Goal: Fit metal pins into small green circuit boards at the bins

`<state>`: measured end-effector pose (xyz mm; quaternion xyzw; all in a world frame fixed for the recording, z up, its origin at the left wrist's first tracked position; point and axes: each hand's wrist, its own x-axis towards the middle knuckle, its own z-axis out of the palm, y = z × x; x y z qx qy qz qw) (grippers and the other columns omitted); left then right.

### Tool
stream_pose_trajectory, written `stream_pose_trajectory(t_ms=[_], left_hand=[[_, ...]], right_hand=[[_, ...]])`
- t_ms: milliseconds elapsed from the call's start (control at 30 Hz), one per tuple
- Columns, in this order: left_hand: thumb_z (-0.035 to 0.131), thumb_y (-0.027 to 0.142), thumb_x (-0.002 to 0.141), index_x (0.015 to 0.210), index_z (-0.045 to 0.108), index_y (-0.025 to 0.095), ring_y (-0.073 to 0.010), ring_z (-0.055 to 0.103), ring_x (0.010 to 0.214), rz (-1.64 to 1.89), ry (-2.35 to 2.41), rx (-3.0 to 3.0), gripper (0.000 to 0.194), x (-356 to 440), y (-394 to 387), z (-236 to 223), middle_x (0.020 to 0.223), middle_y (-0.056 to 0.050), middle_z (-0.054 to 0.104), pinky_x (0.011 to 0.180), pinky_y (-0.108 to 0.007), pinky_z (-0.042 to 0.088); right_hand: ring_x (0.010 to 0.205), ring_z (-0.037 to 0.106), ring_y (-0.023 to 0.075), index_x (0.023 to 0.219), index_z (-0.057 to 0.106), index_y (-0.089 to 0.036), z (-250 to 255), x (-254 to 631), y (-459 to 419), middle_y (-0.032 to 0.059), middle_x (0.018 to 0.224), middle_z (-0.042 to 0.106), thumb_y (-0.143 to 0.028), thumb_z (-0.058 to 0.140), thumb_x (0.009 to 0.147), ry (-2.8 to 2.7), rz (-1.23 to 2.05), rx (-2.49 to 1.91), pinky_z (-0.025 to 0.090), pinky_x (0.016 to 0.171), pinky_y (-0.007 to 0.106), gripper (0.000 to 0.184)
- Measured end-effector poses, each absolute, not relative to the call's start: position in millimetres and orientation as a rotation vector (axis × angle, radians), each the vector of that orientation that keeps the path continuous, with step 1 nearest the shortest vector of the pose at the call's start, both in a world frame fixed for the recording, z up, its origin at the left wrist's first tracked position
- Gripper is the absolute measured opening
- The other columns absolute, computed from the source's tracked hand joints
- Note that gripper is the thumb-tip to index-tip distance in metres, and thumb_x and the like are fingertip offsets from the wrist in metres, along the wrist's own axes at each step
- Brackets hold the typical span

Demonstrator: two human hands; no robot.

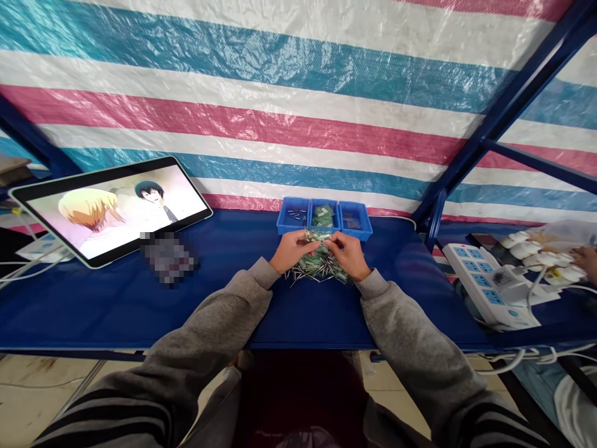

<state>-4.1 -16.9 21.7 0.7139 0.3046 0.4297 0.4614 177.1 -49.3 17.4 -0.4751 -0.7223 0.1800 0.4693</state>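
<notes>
My left hand point(293, 250) and my right hand point(349, 254) come close together over the table, fingers pinched. Between their fingertips is a small clear, green-tinted plastic bag point(317, 234); its contents are too small to make out. Just below the hands lies a loose pile of thin metal rods point(313, 269), mixed with more greenish clear pieces. Behind the hands stand three joined blue bins. Several rods lie in the left bin point(280, 221), green-tinted packets point(323, 215) fill the middle one, and small dark flat pieces point(352, 221) are in the right one.
A tablet point(140, 202) playing a cartoon leans at the left, with a pixelated object point(170, 258) before it. At the right are a white power strip point(485, 286), white plugs and cables, and another person's hand point(586, 261). A striped sheet point(280, 106) hangs behind the blue table point(224, 249).
</notes>
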Motion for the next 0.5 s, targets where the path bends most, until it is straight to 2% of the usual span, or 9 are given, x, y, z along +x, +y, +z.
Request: stream_pose_trajectory(t_ms=[67,133,233,300,400,500], left_hand=[[0.070,0.049,0.078,0.071,0.061,0.014,-0.0129,0.059,0.052,1.023,0.737,1.742,0.037,-4.9,-17.0,23.6,0.061,-0.002,0.064,0.053,-0.026,0.053],[0.068,0.051,0.080,0.068,0.060,0.014,-0.0117,0.057,0.049,0.999,0.727,1.730,0.040,-6.4,-15.3,24.7,0.059,-0.002,0.063,0.050,-0.025,0.051],[0.066,0.051,0.081,0.065,0.058,0.014,-0.0100,0.054,0.047,1.004,0.726,1.711,0.041,-9.6,-10.8,24.9,0.057,-0.002,0.061,0.046,-0.023,0.048],[0.067,0.050,0.081,0.068,0.058,0.014,-0.0097,0.053,0.047,0.975,0.710,1.697,0.039,-11.3,-8.2,23.6,0.058,-0.002,0.061,0.045,-0.023,0.047],[0.067,0.048,0.083,0.093,0.060,0.015,-0.0105,0.054,0.047,0.898,0.676,1.699,0.035,-12.0,-6.1,19.3,0.062,0.000,0.062,0.046,-0.024,0.048],[0.059,0.047,0.089,0.129,0.044,0.017,-0.0131,0.057,0.049,0.877,0.685,1.774,0.053,-11.5,-5.6,15.7,0.067,0.000,0.063,0.048,-0.026,0.050]], right_hand=[[0.054,0.051,0.0142,0.064,0.052,-0.020,17.2,177.0,-50.1,0.0000,0.055,0.054,-0.052,0.044,0.094,-1.789,0.443,-1.162,0.042,0.058,0.028,0.045],[0.058,0.054,0.0149,0.074,0.059,-0.020,16.5,176.7,-50.6,0.0028,0.065,0.060,-0.050,0.038,0.097,-1.768,0.429,-1.146,0.046,0.060,0.029,0.043],[0.072,0.061,0.0172,0.108,0.062,-0.021,15.7,176.6,-50.6,0.0094,0.099,0.065,-0.046,0.043,0.096,-1.710,0.417,-1.066,0.052,0.061,0.031,0.034],[0.082,0.063,0.0194,0.116,0.060,-0.024,15.9,177.2,-50.1,0.0116,0.114,0.060,-0.043,0.049,0.093,-1.716,0.404,-1.026,0.055,0.063,0.033,0.032],[0.091,0.063,0.0218,0.101,0.066,-0.024,16.9,178.7,-49.0,0.0113,0.112,0.060,-0.040,0.052,0.092,-1.739,0.348,-1.017,0.057,0.071,0.036,0.022],[0.099,0.062,0.0232,0.090,0.066,-0.024,17.9,179.6,-48.2,0.0109,0.108,0.062,-0.039,0.053,0.092,-1.735,0.301,-0.996,0.057,0.072,0.035,0.020]])
